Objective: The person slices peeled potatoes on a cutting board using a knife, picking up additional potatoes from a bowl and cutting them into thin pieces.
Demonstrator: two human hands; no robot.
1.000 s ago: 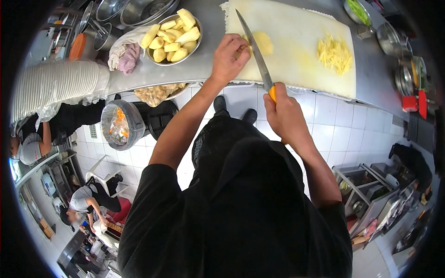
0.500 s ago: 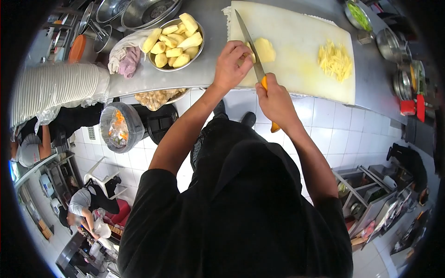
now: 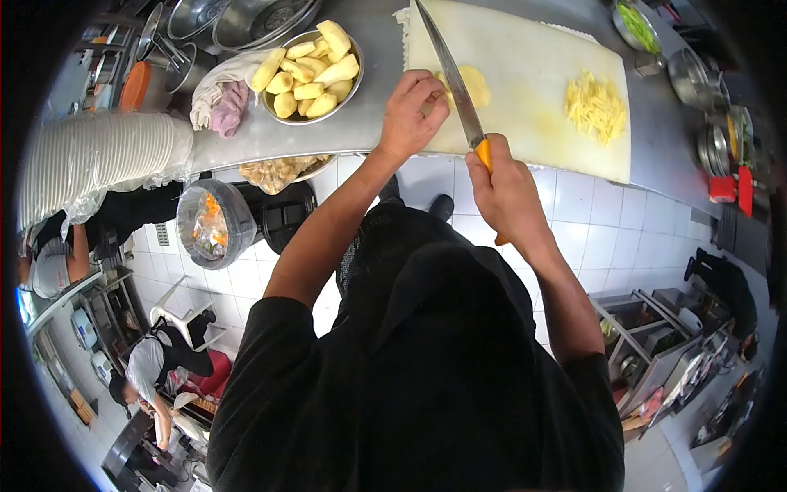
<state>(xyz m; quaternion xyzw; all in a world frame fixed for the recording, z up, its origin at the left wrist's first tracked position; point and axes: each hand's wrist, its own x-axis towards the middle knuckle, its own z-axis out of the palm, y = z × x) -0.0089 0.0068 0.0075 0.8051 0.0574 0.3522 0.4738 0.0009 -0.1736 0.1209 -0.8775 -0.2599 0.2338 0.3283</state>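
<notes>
My right hand (image 3: 510,190) is wrapped round the yellow-orange handle of a long kitchen knife (image 3: 456,75). Its blade slants up and to the left across the near left part of the white cutting board (image 3: 525,57). To the left of the blade, my left hand (image 3: 415,115) has its fingers curled on a peeled potato, mostly hidden behind the fingertips. Pale yellow potato slices (image 3: 475,87) lie flat just right of the blade. Farther right on the board is a heap of thin potato strips (image 3: 594,108).
A metal bowl of peeled potatoes (image 3: 307,78) stands left of the board, beside crumpled cloths (image 3: 225,102). Stacked white containers (image 3: 106,160) and a lined waste bin (image 3: 215,225) are at left. Bowls (image 3: 693,78) line the right. A person (image 3: 156,361) works at lower left.
My right hand has moved slightly right and toward me, drawing the knife with it. My left hand stays nearly in place. The person at lower left has bent lower.
</notes>
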